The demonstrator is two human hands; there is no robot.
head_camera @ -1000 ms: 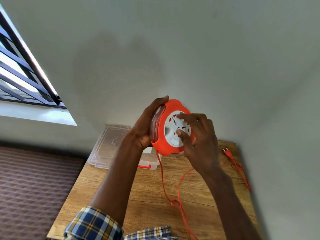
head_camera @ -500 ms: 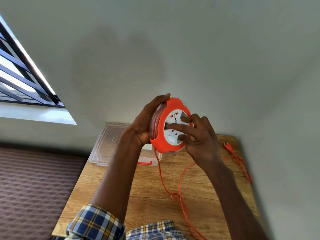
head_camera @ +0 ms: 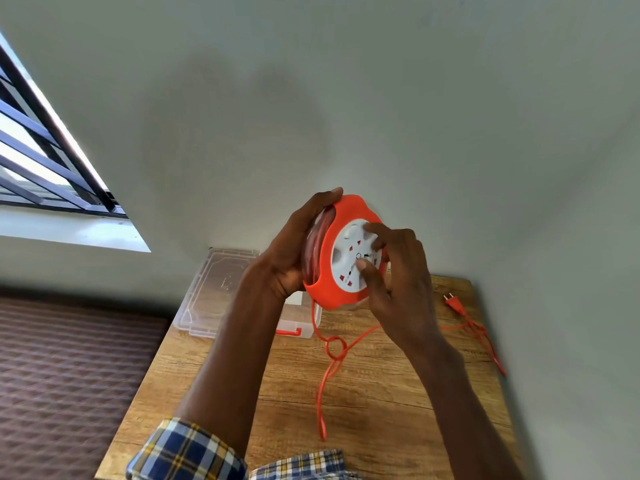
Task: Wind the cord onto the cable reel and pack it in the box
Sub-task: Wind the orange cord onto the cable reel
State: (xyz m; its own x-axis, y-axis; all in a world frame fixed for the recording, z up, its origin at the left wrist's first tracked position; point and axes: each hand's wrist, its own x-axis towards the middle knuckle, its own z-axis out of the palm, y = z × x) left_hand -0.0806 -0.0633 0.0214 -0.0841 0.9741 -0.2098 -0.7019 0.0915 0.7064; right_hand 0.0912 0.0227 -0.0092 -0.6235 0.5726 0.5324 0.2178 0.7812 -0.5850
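I hold an orange cable reel (head_camera: 341, 289) with a white socket face upright above the wooden table (head_camera: 381, 393). My left hand (head_camera: 294, 247) grips its back and rim. My right hand (head_camera: 391, 271) rests on the white face, thumb and fingers pressed on it. Orange cord (head_camera: 327, 368) hangs from the reel's bottom, forms a small loop, and trails over the table to the plug (head_camera: 453, 303) at the far right. A clear plastic box (head_camera: 298, 320) with its lid open stands behind my left wrist, partly hidden.
The table stands in a corner, walls behind and to the right. The box's open lid (head_camera: 214, 289) hangs past the table's left edge. A brown patterned surface (head_camera: 69, 375) lies to the left, under a barred window (head_camera: 45, 161).
My right hand's fingers have shifted round on the white face, which has turned. The hanging cord has been drawn up, and its loop now lies nearer the reel.
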